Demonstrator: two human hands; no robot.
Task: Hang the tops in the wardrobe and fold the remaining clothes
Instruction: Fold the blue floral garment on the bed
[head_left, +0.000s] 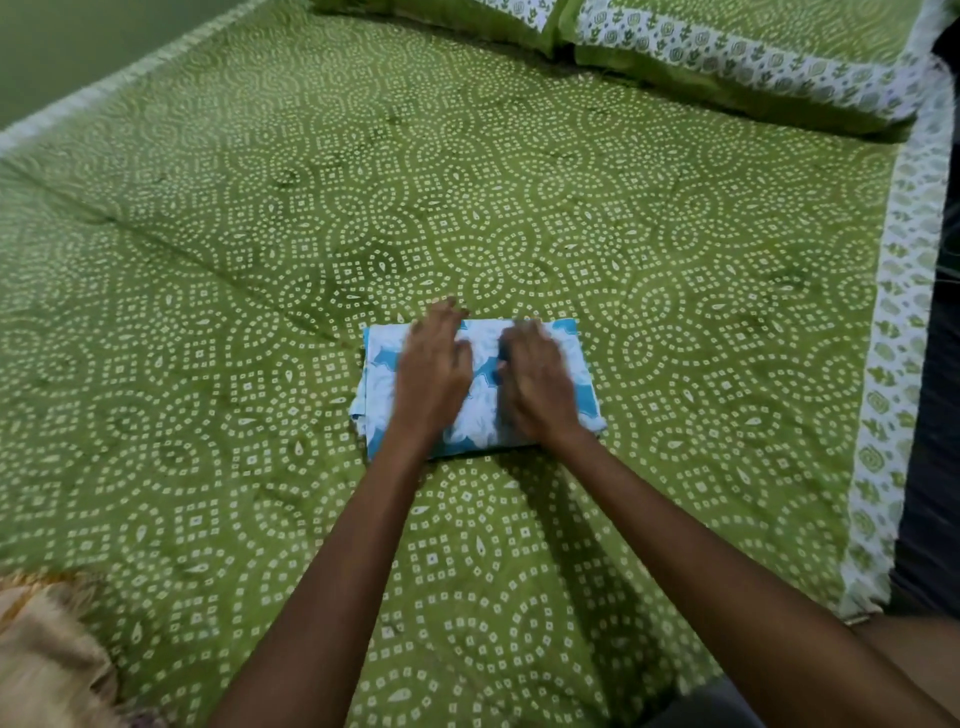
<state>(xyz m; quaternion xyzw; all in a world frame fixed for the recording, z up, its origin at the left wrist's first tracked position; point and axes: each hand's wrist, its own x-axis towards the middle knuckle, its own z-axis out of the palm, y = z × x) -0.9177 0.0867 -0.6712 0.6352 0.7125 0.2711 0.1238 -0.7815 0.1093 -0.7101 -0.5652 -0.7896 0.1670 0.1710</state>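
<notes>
Both hands, left hand and right hand, press flat on folded cloth

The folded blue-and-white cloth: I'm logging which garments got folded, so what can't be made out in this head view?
- Folded blue-and-white cloth: garment type unknown; left hand and right hand cover its middle.
- Beige-and-orange fabric: cut off by the bottom-left edge and blurred.
- Pillows: cut off by the top edge.
- Wardrobe: not in view.

Bed: green sheet, white dotted circle print, pale floral border at right edge. Two matching pillows at head. Plain green wall behind. Dim, even light.
</notes>
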